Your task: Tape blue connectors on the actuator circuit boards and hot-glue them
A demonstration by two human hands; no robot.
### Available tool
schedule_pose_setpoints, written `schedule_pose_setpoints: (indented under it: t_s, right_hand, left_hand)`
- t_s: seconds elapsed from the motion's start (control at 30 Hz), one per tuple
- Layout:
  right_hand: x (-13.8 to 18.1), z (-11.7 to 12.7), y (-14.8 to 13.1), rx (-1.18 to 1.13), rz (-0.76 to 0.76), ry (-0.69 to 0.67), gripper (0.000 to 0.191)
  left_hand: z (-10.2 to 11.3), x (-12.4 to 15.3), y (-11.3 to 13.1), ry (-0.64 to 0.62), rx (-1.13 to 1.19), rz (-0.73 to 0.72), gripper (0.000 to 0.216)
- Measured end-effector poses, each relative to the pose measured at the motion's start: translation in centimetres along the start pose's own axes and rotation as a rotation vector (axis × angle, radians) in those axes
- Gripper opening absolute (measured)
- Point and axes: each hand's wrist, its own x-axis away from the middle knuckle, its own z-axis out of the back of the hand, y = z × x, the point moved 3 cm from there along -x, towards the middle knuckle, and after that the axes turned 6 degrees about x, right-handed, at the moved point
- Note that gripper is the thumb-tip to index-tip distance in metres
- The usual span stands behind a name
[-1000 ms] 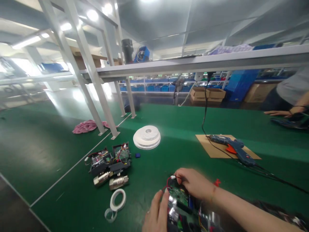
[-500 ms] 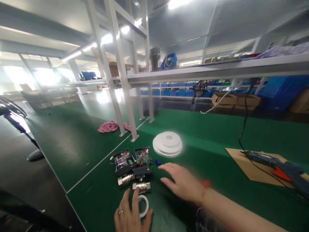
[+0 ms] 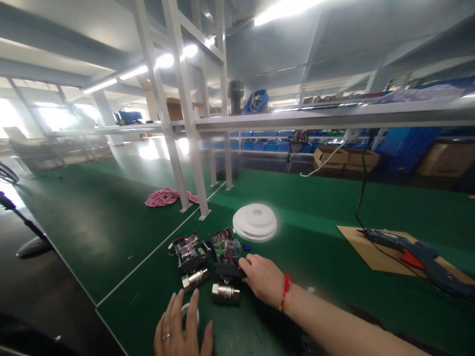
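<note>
Two open black valve units with exposed circuit boards and metal fittings lie side by side on the green bench. My right hand (image 3: 261,278) has its fingers closed on the nearer unit (image 3: 226,264), whose metal fitting points toward me. The other unit (image 3: 190,256) lies just left of it, untouched. My left hand (image 3: 181,332) is flat with fingers spread, covering a white tape ring (image 3: 184,312) at the bench's front. A small blue part (image 3: 247,246) lies beside the units. A stack of white tape rolls (image 3: 255,221) sits behind them.
A blue glue gun (image 3: 411,256) with a black cord rests on a cardboard sheet (image 3: 374,254) at the right. A pink cloth (image 3: 165,196) lies by the white frame legs (image 3: 193,163). A shelf runs overhead. Cardboard boxes and blue crates stand behind the bench.
My right hand left the unit it worked on near me, reached left and closed on the nearer valve unit. My left hand came down onto the tape ring. The view swung left.
</note>
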Motion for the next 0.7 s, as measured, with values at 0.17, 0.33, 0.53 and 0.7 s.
schedule_pose_setpoints:
  t_s: [0.17, 0.33, 0.53, 0.7]
  right_hand:
    - [4.6, 0.6, -0.2, 0.051, -0.024, -0.031, 0.018]
    - [7.8, 0.1, -2.0, 0.076, -0.012, -0.081, 0.02]
    - [9.2, 2.6, -1.9, -0.042, 0.087, -0.126, 0.02]
    - [6.7, 5.1, 5.2, -0.378, -0.17, 0.053, 0.02]
  left_hand:
    - [-0.8, -0.5, 6.1, -0.055, 0.306, 0.002, 0.066]
    - [-2.3, 0.9, 10.0, -0.236, 0.46, 0.232, 0.077]
    - [-1.7, 0.7, 9.7, -0.241, 0.503, 0.287, 0.075]
    - [-1.2, 0.0, 8.5, -0.137, 0.522, 0.236, 0.059]
